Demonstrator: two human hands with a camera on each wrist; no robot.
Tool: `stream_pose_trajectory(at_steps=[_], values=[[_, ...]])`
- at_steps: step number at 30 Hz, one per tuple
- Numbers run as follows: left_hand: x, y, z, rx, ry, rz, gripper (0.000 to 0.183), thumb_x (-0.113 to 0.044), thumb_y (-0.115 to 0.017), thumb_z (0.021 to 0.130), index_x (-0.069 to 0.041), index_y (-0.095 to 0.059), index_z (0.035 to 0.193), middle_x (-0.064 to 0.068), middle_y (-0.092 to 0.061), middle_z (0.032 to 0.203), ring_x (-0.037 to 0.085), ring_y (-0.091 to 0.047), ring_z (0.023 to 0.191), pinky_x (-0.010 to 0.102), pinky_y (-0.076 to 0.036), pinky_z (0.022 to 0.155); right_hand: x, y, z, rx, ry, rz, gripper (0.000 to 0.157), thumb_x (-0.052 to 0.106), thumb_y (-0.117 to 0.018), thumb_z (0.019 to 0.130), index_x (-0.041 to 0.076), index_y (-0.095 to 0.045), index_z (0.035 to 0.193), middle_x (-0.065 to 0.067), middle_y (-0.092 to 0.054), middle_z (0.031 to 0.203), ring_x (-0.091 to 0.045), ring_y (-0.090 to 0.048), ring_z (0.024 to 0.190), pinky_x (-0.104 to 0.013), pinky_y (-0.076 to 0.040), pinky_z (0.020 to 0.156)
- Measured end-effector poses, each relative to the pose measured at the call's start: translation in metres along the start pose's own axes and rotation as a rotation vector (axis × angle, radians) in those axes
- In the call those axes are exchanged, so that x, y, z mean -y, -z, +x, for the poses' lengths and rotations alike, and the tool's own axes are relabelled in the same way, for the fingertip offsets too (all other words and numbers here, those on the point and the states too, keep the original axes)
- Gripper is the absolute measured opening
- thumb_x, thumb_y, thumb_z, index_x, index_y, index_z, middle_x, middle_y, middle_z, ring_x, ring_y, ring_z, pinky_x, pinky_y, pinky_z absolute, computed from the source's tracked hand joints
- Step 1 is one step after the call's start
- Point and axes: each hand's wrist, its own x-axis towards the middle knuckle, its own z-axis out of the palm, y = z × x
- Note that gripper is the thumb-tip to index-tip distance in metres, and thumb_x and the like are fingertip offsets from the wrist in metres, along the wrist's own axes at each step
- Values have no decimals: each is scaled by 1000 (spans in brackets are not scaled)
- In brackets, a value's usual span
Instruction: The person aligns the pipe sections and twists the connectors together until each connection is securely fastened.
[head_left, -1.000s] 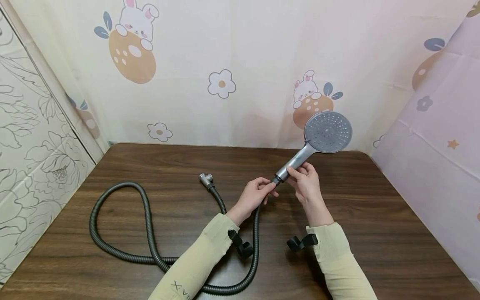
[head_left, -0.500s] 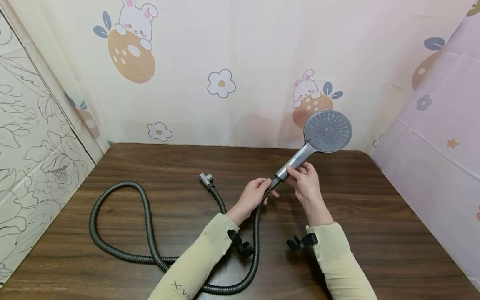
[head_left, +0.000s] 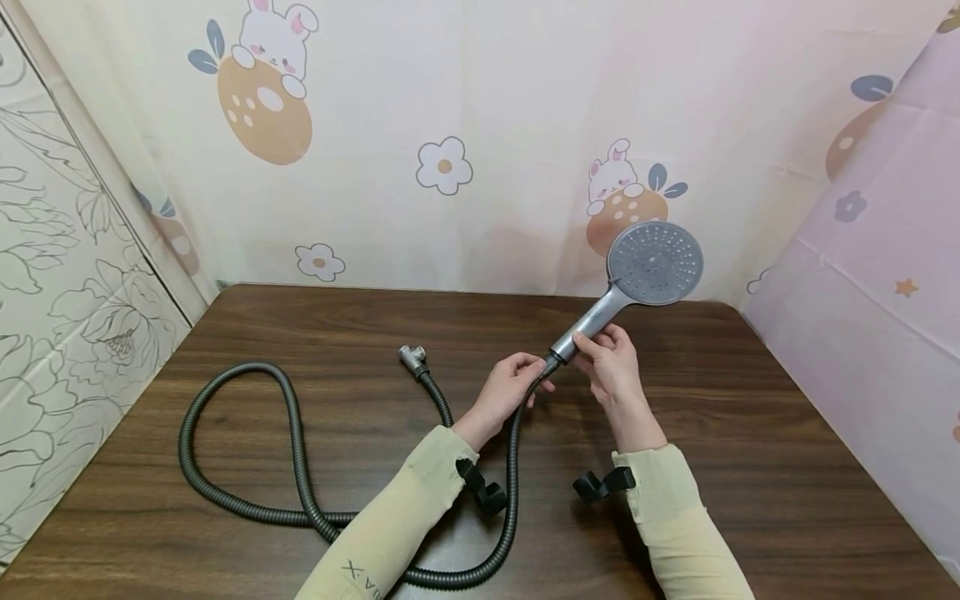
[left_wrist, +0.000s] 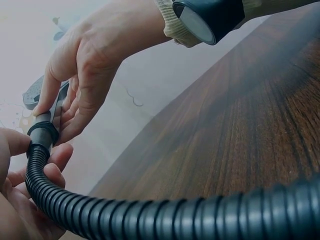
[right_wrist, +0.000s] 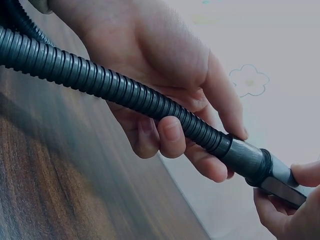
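A grey shower head (head_left: 655, 262) is held up over the brown table (head_left: 750, 433), face toward me. My right hand (head_left: 588, 346) grips the lower end of its handle (head_left: 596, 318). My left hand (head_left: 536, 371) pinches the dark hose's end nut (head_left: 551, 364) right at the handle's base. In the right wrist view the left hand's fingers (right_wrist: 170, 132) curl round the ribbed hose (right_wrist: 100, 82) just behind the nut (right_wrist: 242, 155). The left wrist view shows the nut (left_wrist: 44, 132) meeting the handle under the right hand (left_wrist: 90, 65). The hose (head_left: 225, 442) loops across the table.
The hose's other end, with a metal fitting (head_left: 411, 358), lies at the table's middle. Patterned curtains close off the back (head_left: 450, 167), left and right sides. Black wrist camera mounts (head_left: 603, 483) hang under both sleeves.
The left hand's fingers have drawn back slightly and curled closer round the hose end. The shower head and right hand have hardly moved.
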Motion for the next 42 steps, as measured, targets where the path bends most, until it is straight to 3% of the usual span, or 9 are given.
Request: stream_pose_trajectory(at_steps=[8, 16, 22, 24, 28, 31, 42], values=[[-1, 0, 0, -10, -6, -15, 24, -25, -56, 91, -6, -58, 106, 9, -68, 81, 10, -46, 49, 19, -39, 48, 0, 0, 0, -3, -14, -3, 47, -1, -55, 87, 1, -30, 128, -4, -49, 104, -5, -55, 82, -21, -51, 74], [-1, 0, 0, -5, -12, -4, 27, -22, -60, 88, -3, -56, 108, 23, -65, 95, 11, -45, 49, 20, -39, 48, 0, 1, 0, -2, -23, 10, 48, -1, -54, 88, 2, -30, 129, -5, -48, 108, -6, -55, 84, -20, -51, 73], [-12, 0, -8, -6, -14, 4, 27, -13, -62, 86, 1, -54, 107, 15, -61, 85, 13, -44, 49, 21, -39, 50, 0, 1, 1, 1, -27, -6, 52, -1, -52, 89, 0, -26, 133, -9, -46, 114, -6, -54, 86, -20, -50, 75], [-11, 0, -8, -12, -15, 13, 27, -14, -63, 85, 0, -54, 106, 12, -61, 82, 13, -45, 49, 22, -40, 50, 1, 1, 0, 4, -28, -11, 53, -1, -52, 89, 0, -25, 135, -10, -46, 116, -6, -54, 86, -21, -50, 76], [1, 0, 0, -19, -6, 1, 27, -25, -62, 87, -6, -56, 106, 18, -64, 90, 11, -46, 49, 21, -40, 50, 1, 1, 0, 2, -28, -5, 52, -2, -52, 89, 0, -26, 134, -8, -47, 112, -5, -54, 85, -20, -50, 76], [1, -1, 0, -18, 9, 11, 29, -30, -55, 91, -6, -59, 106, 22, -65, 95, 10, -47, 49, 20, -40, 51, 1, 1, 1, -2, -28, 2, 51, -3, -52, 88, 0, -26, 133, -6, -47, 107, -4, -55, 83, -20, -51, 75], [-1, 1, -1, 6, -3, 67, 28, -32, -52, 92, -7, -63, 99, 8, -69, 85, 10, -47, 49, 21, -39, 51, 1, 2, 0, 5, -25, 18, 45, -4, -53, 87, 2, -31, 127, -2, -50, 100, -4, -56, 81, -21, -51, 74]])
